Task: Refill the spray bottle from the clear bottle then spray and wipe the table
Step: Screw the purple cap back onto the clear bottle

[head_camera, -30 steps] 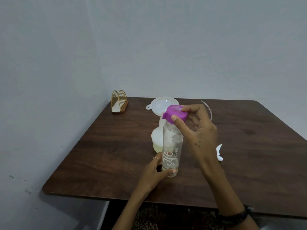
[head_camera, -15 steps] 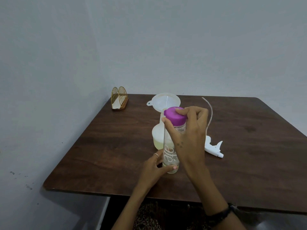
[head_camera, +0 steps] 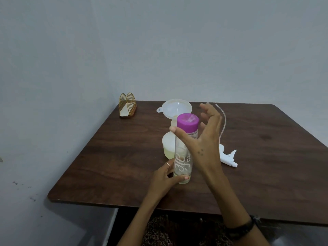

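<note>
The clear bottle [head_camera: 183,164] stands upright on the dark wooden table [head_camera: 257,174], its purple cap [head_camera: 187,123] seated on top. My left hand [head_camera: 166,176] grips the bottle near its base. My right hand [head_camera: 204,139] hovers beside the cap with fingers spread, the thumb crossing in front of the bottle's neck; it holds nothing. Behind the clear bottle stands the white spray bottle [head_camera: 168,146] holding pale liquid, with a white funnel [head_camera: 175,108] in its mouth. The spray head [head_camera: 228,158] with its long tube [head_camera: 224,119] lies on the table to the right.
A gold wire napkin holder [head_camera: 127,105] sits at the table's far left corner by the wall. Walls close the left and back sides. The table's near edge [head_camera: 106,201] lies just ahead of my body.
My right hand was gripping and turning the purple cap; now it has let go and opened, fingers spread beside the cap. My left hand keeps holding the bottle's base.
</note>
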`<act>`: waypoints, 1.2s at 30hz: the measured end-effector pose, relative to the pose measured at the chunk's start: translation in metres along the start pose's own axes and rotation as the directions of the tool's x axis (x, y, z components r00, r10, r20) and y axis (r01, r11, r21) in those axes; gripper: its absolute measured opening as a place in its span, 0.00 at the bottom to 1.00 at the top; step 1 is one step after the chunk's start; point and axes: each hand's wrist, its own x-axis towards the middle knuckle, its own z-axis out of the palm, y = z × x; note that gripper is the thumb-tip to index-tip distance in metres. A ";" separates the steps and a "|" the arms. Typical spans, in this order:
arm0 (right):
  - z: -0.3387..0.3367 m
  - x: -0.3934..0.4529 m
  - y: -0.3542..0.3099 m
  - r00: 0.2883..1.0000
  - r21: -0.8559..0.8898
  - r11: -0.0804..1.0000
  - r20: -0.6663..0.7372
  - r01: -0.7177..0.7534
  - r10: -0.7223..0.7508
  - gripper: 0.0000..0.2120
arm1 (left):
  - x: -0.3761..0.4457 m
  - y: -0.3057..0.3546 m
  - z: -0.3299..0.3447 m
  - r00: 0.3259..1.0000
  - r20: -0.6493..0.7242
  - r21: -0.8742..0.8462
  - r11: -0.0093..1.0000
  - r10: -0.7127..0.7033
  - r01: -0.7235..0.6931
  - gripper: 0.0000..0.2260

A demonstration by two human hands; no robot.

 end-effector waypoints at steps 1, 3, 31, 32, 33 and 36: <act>-0.001 -0.001 -0.002 0.998 0.096 0.994 0.044 -0.053 0.049 0.33 | 0.000 0.000 0.000 1.000 0.000 0.003 1.000 -0.001 0.001 0.31; -0.004 -0.006 -0.001 0.994 0.206 0.973 0.060 -0.104 0.094 0.27 | 0.000 0.000 0.000 1.000 0.006 0.006 1.000 -0.001 0.001 0.30; -0.003 -0.007 0.002 0.998 0.135 0.991 -0.064 0.018 -0.009 0.27 | 0.000 -0.002 0.000 1.000 -0.008 0.018 0.999 -0.029 0.029 0.33; -0.004 -0.007 0.003 1.000 0.152 0.988 -0.028 0.004 0.001 0.27 | 0.000 -0.002 0.000 1.000 -0.009 0.018 0.999 -0.030 0.030 0.32; -0.003 -0.008 0.004 1.000 0.151 0.988 -0.019 0.001 0.002 0.26 | 0.000 -0.002 0.000 1.000 -0.008 0.019 0.999 -0.029 0.029 0.32; -0.002 -0.016 0.005 0.996 0.168 0.986 -0.093 0.022 -0.007 0.24 | -0.001 0.002 0.000 1.000 -0.002 0.010 0.999 -0.031 0.031 0.28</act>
